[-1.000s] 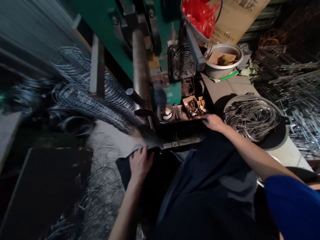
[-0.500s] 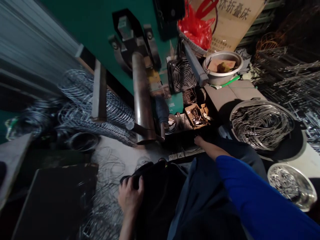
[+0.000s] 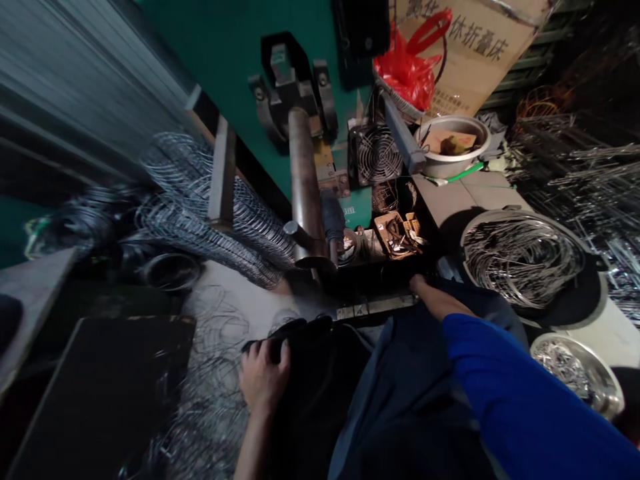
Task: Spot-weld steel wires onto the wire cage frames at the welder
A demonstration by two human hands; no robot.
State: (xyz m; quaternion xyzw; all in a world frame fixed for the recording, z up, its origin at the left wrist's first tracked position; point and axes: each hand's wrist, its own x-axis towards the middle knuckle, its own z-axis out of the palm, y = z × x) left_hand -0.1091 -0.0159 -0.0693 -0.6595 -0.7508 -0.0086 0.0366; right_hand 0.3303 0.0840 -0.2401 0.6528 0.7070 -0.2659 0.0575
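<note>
My left hand [image 3: 265, 373] rests over the dark trouser cloth at my knee [image 3: 310, 373], fingers slightly spread and bent over it. It holds nothing that I can see. My right hand [image 3: 419, 285] reaches down beside my other leg, at the edge of a dark recess below the machine. Its fingers are lost in shadow, so what they touch is hidden. Ahead of it sits a small tan plastic basket [image 3: 397, 233] with small metal pieces. The thick metal cylinder [image 3: 305, 193] of the green machine [image 3: 235, 60] juts out in front of me.
Rolled wire mesh [image 3: 215, 213] leans at the left, above loose wire on the floor [image 3: 215, 360]. At the right stand a round tub of bent wires [image 3: 525, 257] and a metal bowl of small pieces [image 3: 575, 373]. Behind are a fan [image 3: 377, 155], a basin [image 3: 455, 157] and a cardboard box [image 3: 475, 40].
The view has shifted, so the machine and its cylinder appear further right. My right hand appears slightly further right and lower. My left hand stays on my knee.
</note>
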